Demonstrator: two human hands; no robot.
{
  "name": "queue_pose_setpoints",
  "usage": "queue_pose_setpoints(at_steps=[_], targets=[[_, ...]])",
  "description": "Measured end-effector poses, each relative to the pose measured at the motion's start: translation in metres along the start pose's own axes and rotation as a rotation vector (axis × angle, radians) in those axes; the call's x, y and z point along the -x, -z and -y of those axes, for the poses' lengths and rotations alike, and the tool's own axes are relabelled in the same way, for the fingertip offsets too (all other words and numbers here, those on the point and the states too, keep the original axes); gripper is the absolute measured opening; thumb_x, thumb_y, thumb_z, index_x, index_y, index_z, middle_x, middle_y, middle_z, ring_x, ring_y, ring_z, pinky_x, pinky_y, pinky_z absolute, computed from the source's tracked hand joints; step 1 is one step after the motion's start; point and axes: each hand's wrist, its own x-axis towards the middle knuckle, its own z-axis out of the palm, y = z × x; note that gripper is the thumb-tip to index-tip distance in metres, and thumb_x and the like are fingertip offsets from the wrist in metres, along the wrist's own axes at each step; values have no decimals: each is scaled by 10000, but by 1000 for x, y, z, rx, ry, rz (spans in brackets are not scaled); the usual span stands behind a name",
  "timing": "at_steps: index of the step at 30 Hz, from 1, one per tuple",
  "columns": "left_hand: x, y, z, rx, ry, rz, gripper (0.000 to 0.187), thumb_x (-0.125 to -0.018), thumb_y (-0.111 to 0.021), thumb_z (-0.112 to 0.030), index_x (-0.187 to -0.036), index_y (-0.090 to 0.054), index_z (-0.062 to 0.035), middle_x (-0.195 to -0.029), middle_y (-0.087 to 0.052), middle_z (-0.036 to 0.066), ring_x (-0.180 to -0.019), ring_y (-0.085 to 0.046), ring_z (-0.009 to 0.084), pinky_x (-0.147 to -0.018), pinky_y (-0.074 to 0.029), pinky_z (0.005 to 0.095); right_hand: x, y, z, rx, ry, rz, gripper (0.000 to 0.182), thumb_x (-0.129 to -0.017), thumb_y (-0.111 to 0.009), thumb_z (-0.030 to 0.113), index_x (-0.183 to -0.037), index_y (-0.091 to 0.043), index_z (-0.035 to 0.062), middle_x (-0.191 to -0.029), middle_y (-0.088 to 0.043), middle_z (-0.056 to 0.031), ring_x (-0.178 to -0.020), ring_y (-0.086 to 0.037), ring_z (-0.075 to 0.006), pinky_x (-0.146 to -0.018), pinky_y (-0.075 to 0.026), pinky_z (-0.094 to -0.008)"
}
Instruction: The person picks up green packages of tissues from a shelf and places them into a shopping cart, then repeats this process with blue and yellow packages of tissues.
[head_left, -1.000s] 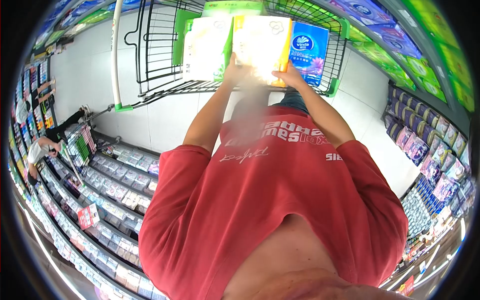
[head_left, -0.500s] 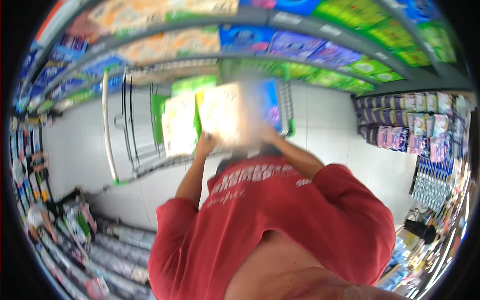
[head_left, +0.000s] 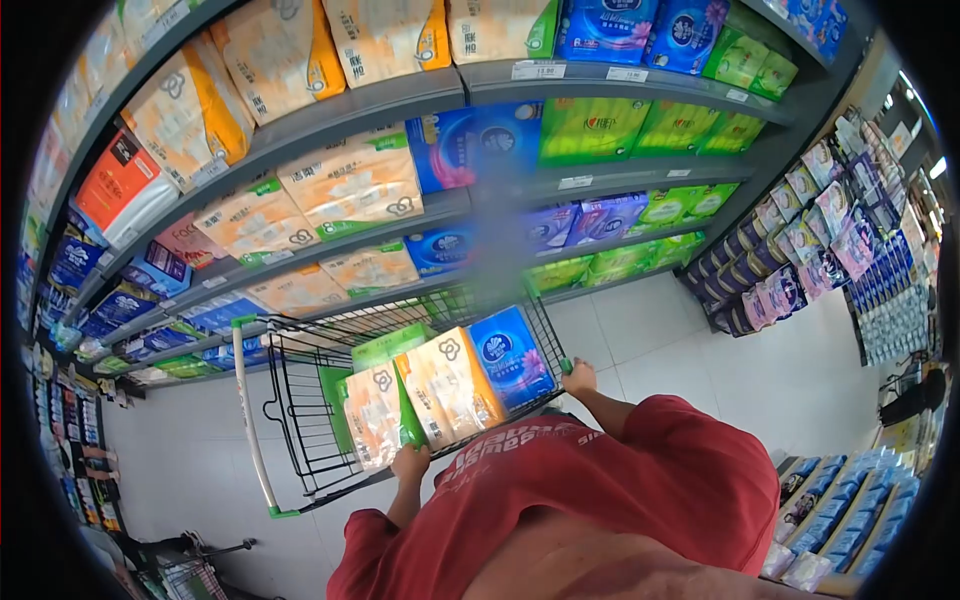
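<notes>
A shopping cart (head_left: 300, 505) stands in front of me with its handle to the left. In it lie a green pack (head_left: 385, 347), a cream-and-green tissue pack (head_left: 372, 415), a cream-and-orange tissue pack (head_left: 450, 385) and a blue tissue pack (head_left: 508, 355). My left hand (head_left: 411, 463) is closed at the cart's near side, by the lower end of the cream-and-green pack; what its fingers hold is hidden. My right hand (head_left: 578, 377) is wrapped round the green-capped corner of the cart, to the right of the blue pack.
Shelves (head_left: 380, 97) of tissue packs run along the far side. Hanging packs (head_left: 790, 250) are on a rack at the right. Blue packs (head_left: 840, 510) sit on a lower right display. Part of another cart (head_left: 190, 575) shows at the lower left.
The view has swung, showing more of the shelves. My right hand has moved out to the cart's corner. The cream-and-orange pack now lies lower, between the other packs.
</notes>
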Motion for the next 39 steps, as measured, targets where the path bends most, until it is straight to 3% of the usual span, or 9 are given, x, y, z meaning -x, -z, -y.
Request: queue_pose_setpoints(at_steps=[2, 4, 9, 14, 16, 29, 33, 37, 39], targets=[[1, -5, 4, 5, -22, -82, 375, -745, -558, -390, -927, -663, -80, -902, -655, 181, -858, -632, 327, -759, -486, 427, -3, -2, 0, -129, -247, 582, 491, -684, -615, 209, -1103, -517, -26, -964, -612, -245, -924, -589, -380, -830, -471, -415], [-2, -7, 6, 7, -7, -93, 355, -733, -566, -373, -906, -673, -81, -885, -659, 173, -839, -637, 323, -749, -489, 422, -6, 2, 8, -163, -333, 581, 523, -665, -629, 263, -1090, -529, -25, -1021, -599, -257, -992, -572, -377, -855, -459, -419], [3, 6, 9, -1, 32, -56, 331, -715, -547, -315, -898, -671, -69, -891, -660, 168, -846, -636, 321, -752, -488, 421, -14, 15, 14, -33, -228, 778, 461, -642, -638, 326, -928, -618, -36, -939, -623, -253, -920, -601, -375, -798, -484, -429], [2, 9, 23, 19, 77, -26, 356, -726, -528, -333, -901, -668, -56, -925, -655, 174, -884, -632, 318, -782, -480, 420, -9, 31, 34, 14, -132, 779, 464, -639, -645, 348, -890, -626, -42, -924, -628, -246, -901, -608, -371, -780, -493, -427], [6, 20, 24, -9, 89, 13, 363, -728, -529, -332, -915, -665, -53, -936, -653, 175, -899, -629, 317, -793, -477, 417, -8, 42, 44, 108, -155, 809, 427, -707, -612, 380, -928, -645, 17, -968, -639, -185, -921, -616, -325, -791, -493, -403], [0, 25, 61, 18, 151, -30, 350, -744, -500, -279, -980, -644, -65, -991, -639, 172, -958, -605, 317, -819, -465, 423, 0, 22, 64, 77, 78, 840, 317, -699, -610, 291, -832, -652, 7, -900, -635, -219, -872, -610, -369, -758, -486, -443], [1, 28, 76, -26, 43, -210, 288, -741, -503, -267, -822, -664, -42, -861, -645, 174, -824, -617, 327, -746, -490, 431, 9, -11, 62, 48, 121, 767, 256, -726, -559, 240, -799, -651, 13, -882, -636, -217, -858, -610, -380, -749, -481, -458], [-11, 15, 100, -130, 6, -434, 294, -771, -499, -277, -868, -674, -61, -942, -615, 168, -1034, -516, 306, -1027, -246, 499, 6, -7, 86, 72, 175, 907, 287, -735, -551, 229, -874, -625, -11, -911, -627, -235, -880, -601, -388, -773, -474, -462], [-12, 13, 108, -162, 60, -584, 359, -788, -515, -292, -1025, -630, -48, -1188, -499, 180, -1172, -408, 300, -1052, -172, 532, 6, -21, 87, 48, 221, 911, 314, -735, -556, 229, -905, -617, -29, -932, -619, -247, -906, -595, -388, -792, -472, -456]])
